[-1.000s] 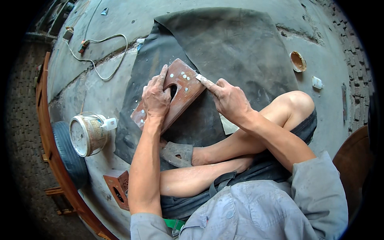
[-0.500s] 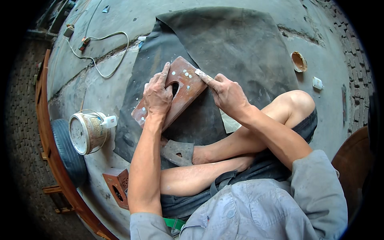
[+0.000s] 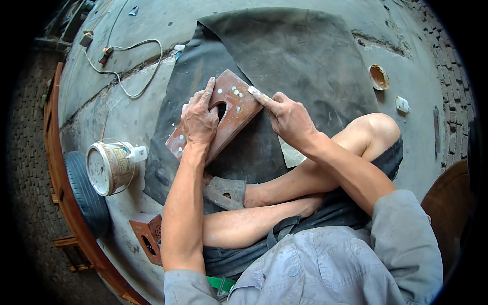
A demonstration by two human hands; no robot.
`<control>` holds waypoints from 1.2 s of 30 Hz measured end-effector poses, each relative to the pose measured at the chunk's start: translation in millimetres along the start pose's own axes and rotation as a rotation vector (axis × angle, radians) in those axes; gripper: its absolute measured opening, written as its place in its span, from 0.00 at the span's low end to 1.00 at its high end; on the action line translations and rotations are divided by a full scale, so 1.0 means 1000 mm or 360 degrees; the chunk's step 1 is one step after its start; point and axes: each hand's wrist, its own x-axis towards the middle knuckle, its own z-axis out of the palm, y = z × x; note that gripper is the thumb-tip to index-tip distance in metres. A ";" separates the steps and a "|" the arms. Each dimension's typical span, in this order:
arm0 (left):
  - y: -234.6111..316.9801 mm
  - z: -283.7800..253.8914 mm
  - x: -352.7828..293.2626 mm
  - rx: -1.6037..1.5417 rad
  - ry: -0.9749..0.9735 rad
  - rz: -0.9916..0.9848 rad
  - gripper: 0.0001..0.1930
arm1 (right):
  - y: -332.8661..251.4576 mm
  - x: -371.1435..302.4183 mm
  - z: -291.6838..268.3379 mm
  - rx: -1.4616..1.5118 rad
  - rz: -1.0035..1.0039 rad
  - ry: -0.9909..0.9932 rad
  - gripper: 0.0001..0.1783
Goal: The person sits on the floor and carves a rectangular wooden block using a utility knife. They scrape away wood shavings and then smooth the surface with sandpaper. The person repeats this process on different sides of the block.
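A reddish-brown wooden box (image 3: pixel 226 129) with an oval slot in its top, like a tissue box, is tilted over the dark sheet (image 3: pixel 300 56). Pale round spots dot its top. My left hand (image 3: pixel 199 121) grips the box, with its index finger along the near-left edge and the thumb at the slot. With the index finger stretched forward, my right hand (image 3: pixel 292 118) presses a small whitish piece (image 3: pixel 252 90) to the box's right corner. Whether that piece is folded sandpaper I cannot tell. Whitish dust coats the fingers.
A lidded bucket (image 3: pixel 109 168) stands at the left, beside a tyre (image 3: pixel 86 193). Another slotted wooden box (image 3: pixel 146 238) sits by my left elbow. A cable (image 3: pixel 137 95) curls at the far left. A round tub (image 3: pixel 378 77) and a small white bottle (image 3: pixel 402 104) lie at the right.
The whole view has shifted very slightly. Both hands keep their places on the box, and the whitish piece stays at its right corner.
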 end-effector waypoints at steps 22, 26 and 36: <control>-0.002 0.002 -0.002 0.0043 0.0003 -0.0042 0.38 | -0.003 -0.010 -0.004 0.0015 0.0068 -0.0077 0.27; -0.003 0.002 -0.002 0.0061 0.0005 -0.0039 0.38 | 0.023 0.019 0.013 0.0017 -0.0025 0.0122 0.27; -0.002 0.002 -0.003 0.0079 -0.0004 -0.0094 0.37 | 0.041 -0.008 -0.013 -0.0743 0.0114 -0.0492 0.24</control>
